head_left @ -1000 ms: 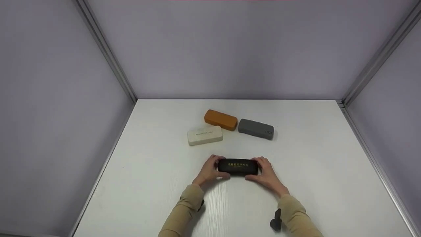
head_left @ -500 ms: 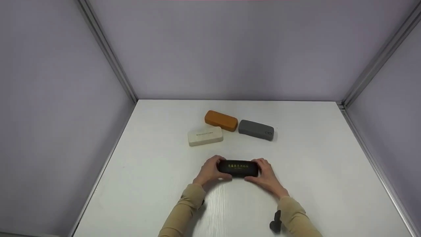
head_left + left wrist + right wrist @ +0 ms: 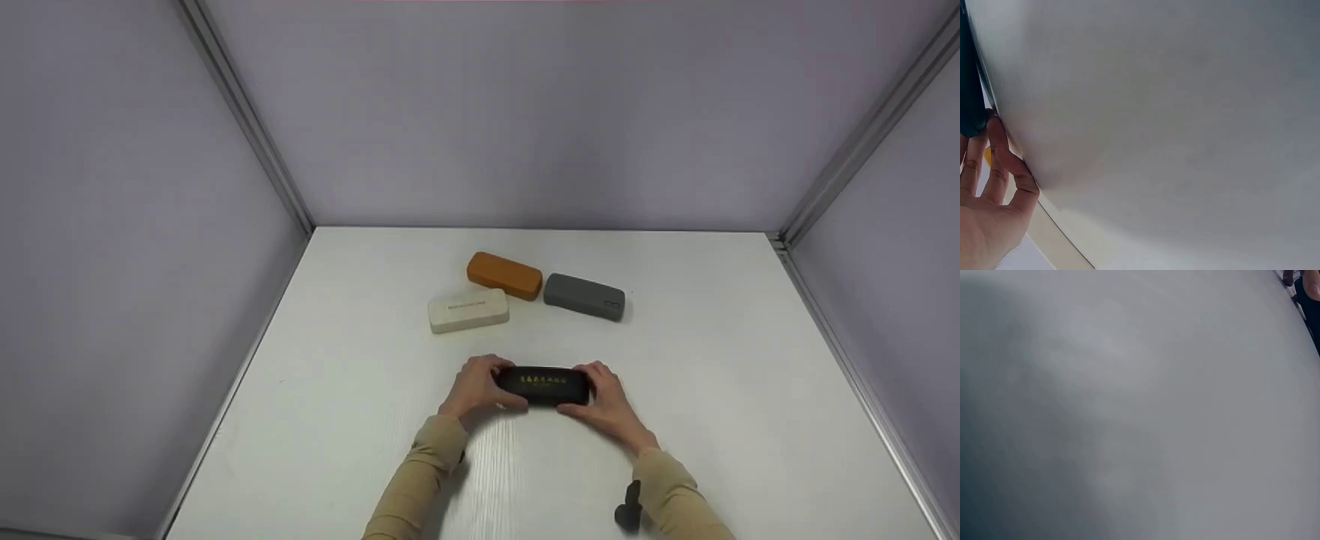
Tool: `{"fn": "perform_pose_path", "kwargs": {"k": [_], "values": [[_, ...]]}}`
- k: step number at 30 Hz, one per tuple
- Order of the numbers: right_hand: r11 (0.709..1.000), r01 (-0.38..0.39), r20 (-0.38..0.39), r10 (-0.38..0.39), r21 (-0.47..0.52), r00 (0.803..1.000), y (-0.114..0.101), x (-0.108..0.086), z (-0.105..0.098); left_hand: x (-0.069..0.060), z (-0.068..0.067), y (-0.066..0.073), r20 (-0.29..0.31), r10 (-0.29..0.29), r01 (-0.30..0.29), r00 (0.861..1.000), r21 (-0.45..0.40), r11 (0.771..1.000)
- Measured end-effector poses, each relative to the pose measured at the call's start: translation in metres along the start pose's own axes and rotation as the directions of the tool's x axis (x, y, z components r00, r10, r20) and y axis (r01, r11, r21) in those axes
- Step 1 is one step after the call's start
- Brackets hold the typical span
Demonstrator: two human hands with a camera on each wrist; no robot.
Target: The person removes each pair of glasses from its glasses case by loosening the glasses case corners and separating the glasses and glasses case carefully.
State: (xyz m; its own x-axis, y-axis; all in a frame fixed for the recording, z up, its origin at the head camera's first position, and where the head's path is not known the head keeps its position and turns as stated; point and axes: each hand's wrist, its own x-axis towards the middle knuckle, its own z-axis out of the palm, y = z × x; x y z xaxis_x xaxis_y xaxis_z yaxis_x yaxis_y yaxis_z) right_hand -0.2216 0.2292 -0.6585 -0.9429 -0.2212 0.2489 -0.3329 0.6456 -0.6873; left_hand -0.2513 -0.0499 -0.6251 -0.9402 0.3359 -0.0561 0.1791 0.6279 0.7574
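A black glasses case (image 3: 544,387) with gold lettering on its top lies crosswise on the white table in the head view. My left hand (image 3: 474,386) grips its left end, thumb along the near side and fingers at the far side. At the right end, my right hand (image 3: 611,407) holds it in the same way. The left wrist view shows the dark end of the case (image 3: 970,84) by the fingers of the left hand (image 3: 994,197). Only a corner of the case (image 3: 1311,312) and some fingertips (image 3: 1313,286) enter the right wrist view.
Beyond the hands lie an orange glasses case (image 3: 504,274), a cream one (image 3: 469,310) with small print, and a grey one (image 3: 583,296) with a glasses mark. The orange and cream cases nearly meet. Pale panels (image 3: 525,112) wall in the white table (image 3: 360,352).
Both hands keep their grip on the black glasses case. It appears very slightly nearer to me than a second ago. The other cases stay in place.
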Motion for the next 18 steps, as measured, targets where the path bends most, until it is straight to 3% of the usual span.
{"fn": "perform_pose_path", "kwargs": {"k": [9,18], "values": [[0.999,-0.010,-0.031,0.009,-0.032,0.999,-0.0028,-0.0020,0.0024,0.0038,-0.0036,-0.0023,0.023,0.049,-0.050,0.999,0.023,0.998],[0.997,-0.072,-0.017,0.072,-0.032,0.997,-0.0073,0.0003,0.0025,0.0097,-0.0065,-0.0058,0.063,0.042,-0.040,0.997,-0.028,0.999]]}}
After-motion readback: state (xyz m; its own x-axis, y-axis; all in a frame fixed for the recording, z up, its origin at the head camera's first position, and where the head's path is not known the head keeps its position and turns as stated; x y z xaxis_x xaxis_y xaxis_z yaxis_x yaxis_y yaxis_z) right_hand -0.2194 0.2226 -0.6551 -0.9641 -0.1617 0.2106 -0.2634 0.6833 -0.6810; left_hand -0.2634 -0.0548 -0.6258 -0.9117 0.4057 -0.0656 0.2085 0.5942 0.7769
